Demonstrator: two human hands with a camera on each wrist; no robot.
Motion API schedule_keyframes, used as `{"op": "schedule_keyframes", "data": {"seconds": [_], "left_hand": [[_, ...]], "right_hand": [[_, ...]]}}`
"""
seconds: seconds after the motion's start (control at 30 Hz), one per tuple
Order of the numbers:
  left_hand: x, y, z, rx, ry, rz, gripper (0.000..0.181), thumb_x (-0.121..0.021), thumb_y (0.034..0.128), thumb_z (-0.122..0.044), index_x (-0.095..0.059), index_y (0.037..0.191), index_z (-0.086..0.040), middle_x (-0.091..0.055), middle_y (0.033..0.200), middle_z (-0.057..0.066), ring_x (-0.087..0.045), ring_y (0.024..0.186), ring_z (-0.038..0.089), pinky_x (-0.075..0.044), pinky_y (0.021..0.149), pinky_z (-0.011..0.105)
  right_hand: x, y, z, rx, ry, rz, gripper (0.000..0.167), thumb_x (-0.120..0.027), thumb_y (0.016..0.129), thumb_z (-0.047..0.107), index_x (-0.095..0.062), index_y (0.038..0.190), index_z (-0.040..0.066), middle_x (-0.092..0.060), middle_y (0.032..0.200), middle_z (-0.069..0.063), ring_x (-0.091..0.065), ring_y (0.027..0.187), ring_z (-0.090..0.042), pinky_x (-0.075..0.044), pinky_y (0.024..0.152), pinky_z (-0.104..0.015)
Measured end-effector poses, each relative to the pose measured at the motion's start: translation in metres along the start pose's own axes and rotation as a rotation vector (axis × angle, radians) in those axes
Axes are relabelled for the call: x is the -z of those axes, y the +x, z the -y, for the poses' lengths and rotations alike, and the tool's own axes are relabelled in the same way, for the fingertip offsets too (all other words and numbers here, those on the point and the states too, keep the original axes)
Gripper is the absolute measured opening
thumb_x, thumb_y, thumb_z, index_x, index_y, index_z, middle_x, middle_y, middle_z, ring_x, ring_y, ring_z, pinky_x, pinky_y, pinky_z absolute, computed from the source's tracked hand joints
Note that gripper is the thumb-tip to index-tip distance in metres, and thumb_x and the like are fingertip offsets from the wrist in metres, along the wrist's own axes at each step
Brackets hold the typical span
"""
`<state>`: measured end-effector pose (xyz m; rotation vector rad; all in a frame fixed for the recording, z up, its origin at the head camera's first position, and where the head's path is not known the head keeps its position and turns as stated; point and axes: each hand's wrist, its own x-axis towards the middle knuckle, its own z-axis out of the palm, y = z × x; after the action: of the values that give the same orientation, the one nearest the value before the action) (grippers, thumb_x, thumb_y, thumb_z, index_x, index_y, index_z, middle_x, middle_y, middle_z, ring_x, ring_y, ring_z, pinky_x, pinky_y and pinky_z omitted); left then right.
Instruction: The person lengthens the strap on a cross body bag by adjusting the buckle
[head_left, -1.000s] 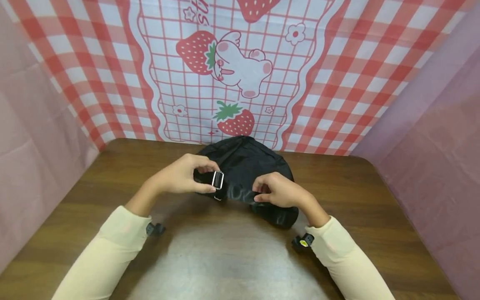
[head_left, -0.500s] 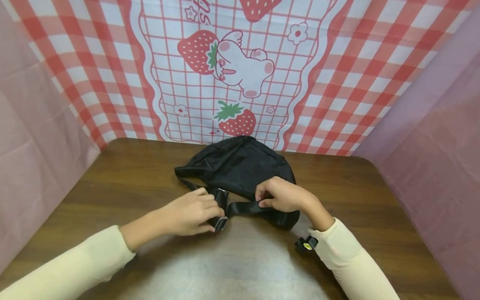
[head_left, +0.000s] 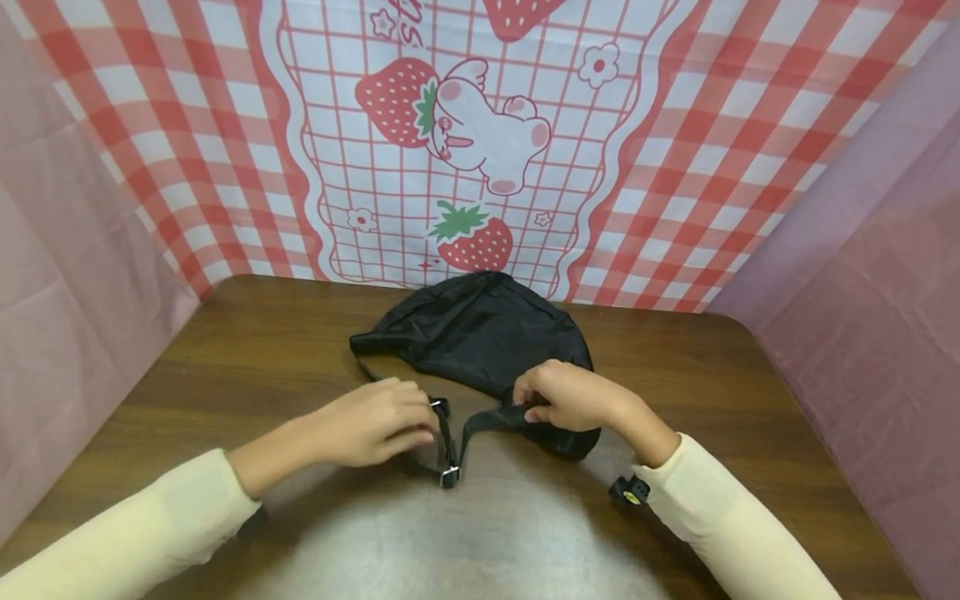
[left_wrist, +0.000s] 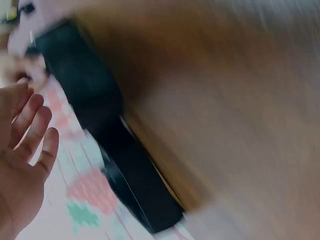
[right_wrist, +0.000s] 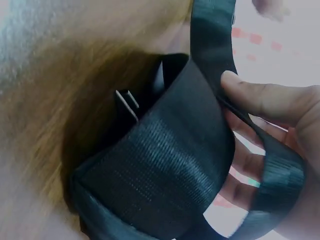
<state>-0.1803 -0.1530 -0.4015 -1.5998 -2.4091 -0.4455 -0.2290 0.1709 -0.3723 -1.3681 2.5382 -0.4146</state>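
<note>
A black bag (head_left: 487,329) lies flattened at the back of the table, its webbing strap (head_left: 491,418) looping out toward the front. My right hand (head_left: 573,396) pinches that strap by the bag's right end; in the right wrist view the thumb (right_wrist: 265,100) presses on the strap, and a loop of it hangs beside the palm. The strap's metal buckle (head_left: 449,477) hangs just above or on the tabletop. Close to its left is my left hand (head_left: 378,423), and the left wrist view shows its fingers (left_wrist: 47,150) loosely spread, apart from the strap.
The brown wooden table (head_left: 285,333) reaches back to a red-and-white strawberry cloth (head_left: 480,150). Pink cloth walls (head_left: 862,333) stand on both sides. A metal slider (right_wrist: 129,102) shows at the bag's end in the right wrist view.
My left hand has brought the buckle forward from the bag and let it go; the strap now sags between. The right hand keeps its pinch and has shifted slightly right.
</note>
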Motion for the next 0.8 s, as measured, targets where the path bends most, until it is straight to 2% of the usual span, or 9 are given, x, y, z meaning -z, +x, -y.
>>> {"op": "schedule_keyframes", "data": {"seconds": [0.07, 0.13, 0.23, 0.33, 0.5, 0.67, 0.8], "left_hand": [[0.007, -0.005, 0.014, 0.113, -0.039, 0.003, 0.014, -0.068, 0.0988, -0.011, -0.072, 0.112, -0.012, -0.068, 0.105, -0.005, -0.06, 0.099, 0.012, -0.051, 0.086, 0.034], [0.013, -0.011, 0.027, 0.214, -0.066, 0.04, 0.026, -0.068, 0.0967, -0.002, -0.071, 0.121, -0.01, -0.069, 0.116, -0.002, -0.06, 0.108, 0.017, -0.05, 0.094, 0.041], [0.016, -0.019, 0.043, 0.28, -0.068, 0.128, 0.038, -0.071, 0.0941, -0.001, -0.069, 0.13, -0.012, -0.069, 0.125, -0.002, -0.058, 0.114, 0.021, -0.048, 0.095, 0.047], [0.014, -0.026, 0.053, 0.272, -0.059, 0.155, 0.034, -0.075, 0.0936, -0.009, -0.073, 0.127, -0.016, -0.072, 0.118, -0.005, -0.058, 0.105, 0.018, -0.048, 0.088, 0.043], [0.012, -0.036, 0.064, 0.232, 0.009, 0.104, 0.01, -0.077, 0.0924, -0.013, -0.079, 0.101, -0.018, -0.071, 0.095, -0.01, -0.057, 0.088, 0.012, -0.044, 0.073, 0.034], [0.014, -0.048, 0.071, 0.237, 0.08, 0.157, 0.013, -0.081, 0.0887, -0.018, -0.079, 0.102, -0.02, -0.067, 0.096, -0.009, -0.055, 0.089, 0.014, -0.042, 0.072, 0.034], [0.016, -0.055, 0.077, 0.193, 0.172, 0.164, 0.01, -0.083, 0.0867, -0.021, -0.079, 0.096, -0.023, -0.063, 0.092, -0.008, -0.054, 0.087, 0.016, -0.038, 0.072, 0.034]], "right_hand": [[-0.001, 0.0, 0.004, 0.007, -0.011, -0.004, 0.005, -0.074, 0.095, 0.01, -0.071, 0.093, 0.013, -0.06, 0.083, 0.011, -0.051, 0.07, -0.004, -0.047, 0.065, -0.025], [-0.004, 0.0, 0.01, 0.018, -0.026, -0.017, 0.003, -0.073, 0.096, 0.011, -0.071, 0.096, 0.013, -0.064, 0.086, 0.009, -0.054, 0.071, -0.004, -0.049, 0.065, -0.025], [-0.011, 0.001, 0.017, 0.036, -0.079, -0.033, 0.009, -0.073, 0.096, 0.013, -0.073, 0.105, 0.011, -0.07, 0.096, 0.004, -0.061, 0.08, -0.006, -0.054, 0.071, -0.029], [-0.019, 0.003, 0.023, 0.062, -0.161, -0.04, 0.016, -0.075, 0.095, 0.014, -0.072, 0.11, 0.01, -0.071, 0.1, 0.0, -0.065, 0.089, -0.011, -0.056, 0.077, -0.033], [-0.031, 0.001, 0.031, 0.117, -0.248, -0.047, 0.01, -0.075, 0.094, 0.012, -0.071, 0.103, 0.013, -0.068, 0.096, 0.003, -0.066, 0.09, -0.014, -0.056, 0.079, -0.033], [-0.039, -0.003, 0.04, 0.173, -0.311, -0.036, 0.01, -0.076, 0.093, 0.011, -0.069, 0.095, 0.017, -0.065, 0.091, 0.007, -0.064, 0.087, -0.011, -0.054, 0.077, -0.031], [-0.044, -0.006, 0.05, 0.238, -0.39, -0.039, 0.01, -0.078, 0.092, 0.013, -0.069, 0.094, 0.019, -0.065, 0.089, 0.009, -0.062, 0.084, -0.01, -0.051, 0.074, -0.027]]}}
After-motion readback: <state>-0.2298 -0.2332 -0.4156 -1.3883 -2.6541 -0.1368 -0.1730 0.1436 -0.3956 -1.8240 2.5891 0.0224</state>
